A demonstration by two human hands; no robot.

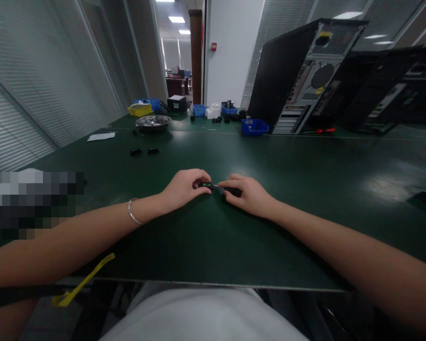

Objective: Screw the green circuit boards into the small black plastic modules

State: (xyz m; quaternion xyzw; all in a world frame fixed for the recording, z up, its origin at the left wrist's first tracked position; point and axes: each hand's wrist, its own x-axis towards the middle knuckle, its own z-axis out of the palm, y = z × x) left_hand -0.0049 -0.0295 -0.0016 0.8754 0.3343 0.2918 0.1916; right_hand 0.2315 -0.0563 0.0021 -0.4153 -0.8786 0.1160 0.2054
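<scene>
Both my hands rest on the dark green table [206, 237] in the middle of the view. My left hand [184, 188], with a silver bracelet at its wrist, pinches a small black part with a green mark [206, 185]. My right hand [246, 195] holds a small black tool [234, 192] whose thin metal tip points left and meets the part. The two hands almost touch. Fingers hide most of both objects.
Two small black parts [144, 151] lie further back on the left, near a white paper [101, 137]. At the far edge stand a metal bowl [153, 122], yellow [140, 110] and blue bins [254, 127], and open computer cases [305, 76] with a red-handled screwdriver [324, 130].
</scene>
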